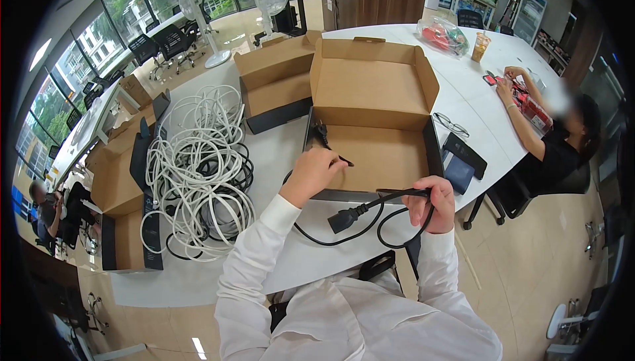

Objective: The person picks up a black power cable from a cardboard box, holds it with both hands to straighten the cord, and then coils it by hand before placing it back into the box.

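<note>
A black power cord (344, 240) hangs in a loop between my two hands over the table's near edge. My right hand (433, 205) is closed around a bend of it, and its socket end (344, 219) points left, in front of the open box (377, 149). My left hand (314, 174) is over the box's near left part, fingers pinched on the cord, with a short black piece showing past the fingertips. A black plug (322, 133) lies in the box's left side, just beyond my left hand.
Left of the box lies a tangled heap of white and black cables (198, 169). More open cardboard boxes (274, 80) stand behind and at far left. Glasses (451, 125) and a dark notebook (458, 174) lie right. A person (549, 129) sits at the right, handling a red package.
</note>
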Demonstrator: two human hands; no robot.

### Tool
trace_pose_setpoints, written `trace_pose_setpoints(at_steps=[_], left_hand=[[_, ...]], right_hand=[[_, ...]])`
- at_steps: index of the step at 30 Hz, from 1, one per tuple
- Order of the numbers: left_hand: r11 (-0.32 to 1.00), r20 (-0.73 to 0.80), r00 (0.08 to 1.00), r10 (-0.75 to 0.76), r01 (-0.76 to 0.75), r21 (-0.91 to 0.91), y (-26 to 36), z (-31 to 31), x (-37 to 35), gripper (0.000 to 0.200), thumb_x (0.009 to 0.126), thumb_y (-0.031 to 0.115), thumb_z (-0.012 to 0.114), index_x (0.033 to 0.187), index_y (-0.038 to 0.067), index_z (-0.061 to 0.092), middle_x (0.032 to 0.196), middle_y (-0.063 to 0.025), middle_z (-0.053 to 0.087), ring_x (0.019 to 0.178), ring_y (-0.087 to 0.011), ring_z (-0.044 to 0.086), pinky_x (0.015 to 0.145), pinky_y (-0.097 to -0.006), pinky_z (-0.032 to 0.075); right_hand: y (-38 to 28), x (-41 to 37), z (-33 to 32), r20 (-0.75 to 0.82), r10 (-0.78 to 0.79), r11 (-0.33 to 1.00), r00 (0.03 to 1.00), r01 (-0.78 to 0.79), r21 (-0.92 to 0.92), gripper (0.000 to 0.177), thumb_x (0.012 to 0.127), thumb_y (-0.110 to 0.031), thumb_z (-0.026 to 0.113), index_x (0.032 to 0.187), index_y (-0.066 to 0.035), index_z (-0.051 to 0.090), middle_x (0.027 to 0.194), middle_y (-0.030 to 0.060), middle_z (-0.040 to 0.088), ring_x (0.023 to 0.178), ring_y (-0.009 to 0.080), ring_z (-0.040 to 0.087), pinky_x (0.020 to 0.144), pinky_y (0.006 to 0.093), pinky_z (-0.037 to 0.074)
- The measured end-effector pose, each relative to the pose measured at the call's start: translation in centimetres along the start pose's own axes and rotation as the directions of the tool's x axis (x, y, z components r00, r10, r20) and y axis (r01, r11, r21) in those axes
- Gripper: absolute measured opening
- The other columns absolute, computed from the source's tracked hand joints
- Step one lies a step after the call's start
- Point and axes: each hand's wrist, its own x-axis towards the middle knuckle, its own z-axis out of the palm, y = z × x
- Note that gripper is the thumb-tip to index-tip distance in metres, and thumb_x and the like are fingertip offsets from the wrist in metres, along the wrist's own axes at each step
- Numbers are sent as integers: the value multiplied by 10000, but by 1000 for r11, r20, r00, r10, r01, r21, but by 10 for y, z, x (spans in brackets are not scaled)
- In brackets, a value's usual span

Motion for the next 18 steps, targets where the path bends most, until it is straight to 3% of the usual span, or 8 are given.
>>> trace_pose_setpoints(at_steps=[2,5,8,10,12,14,18], left_hand=[[994,-135,989,55,-67,-86,-5,8,7,196,915,241,663,891,53,712,695,-149,640,662,-301,629,708,-376,485],[942,-219,973,-75,-2,-334,0,-18,14,258,956,278,642,910,28,686,742,-93,666,679,-239,619,672,-358,468],[745,-550,832,-65,-327,-582,-28,-32,26,293,1007,299,595,927,25,660,773,13,625,653,-119,525,593,-287,404],[614,-426,854,-298,-170,-771,-20,-68,8,257,1031,284,568,982,41,638,783,80,531,647,-32,420,554,-214,322],[455,-373,839,-396,-173,-874,-24,-93,-6,200,1032,267,568,1038,76,628,735,86,452,619,1,329,539,-172,241],[471,-485,757,-437,-267,-841,-16,-114,-21,188,1029,255,573,1110,89,608,734,86,444,615,4,340,528,-172,248],[580,-526,682,-509,-179,-794,-21,-139,-45,181,1031,226,561,1152,98,602,750,81,456,608,6,336,522,-157,246]], right_hand=[[-2,-4,-2,3,10,1000,1000,-10,-28,363,1031,-277,517,1165,36,642,628,105,661,513,178,599,657,317,403],[-4,-8,-5,0,29,998,1000,-29,-50,368,1029,-284,522,1163,36,646,631,109,662,519,179,605,668,316,409],[-2,-10,-5,-14,42,998,999,-42,-51,373,1027,-291,527,1164,34,648,630,111,662,523,179,607,680,316,412],[-2,-10,-5,-21,52,997,998,-53,-50,378,1024,-298,531,1166,33,648,629,111,662,528,180,609,686,317,413],[-1,-10,-5,-28,59,998,998,-60,-31,383,1024,-303,531,1167,32,649,629,111,662,530,179,605,687,322,410],[1,-10,-5,-29,64,998,998,-65,-9,388,1025,-307,528,1168,33,648,628,111,662,531,177,600,688,324,408],[8,-5,-3,-29,89,996,996,-88,22,390,1029,-302,515,1172,36,646,628,109,660,535,174,590,701,328,418]])
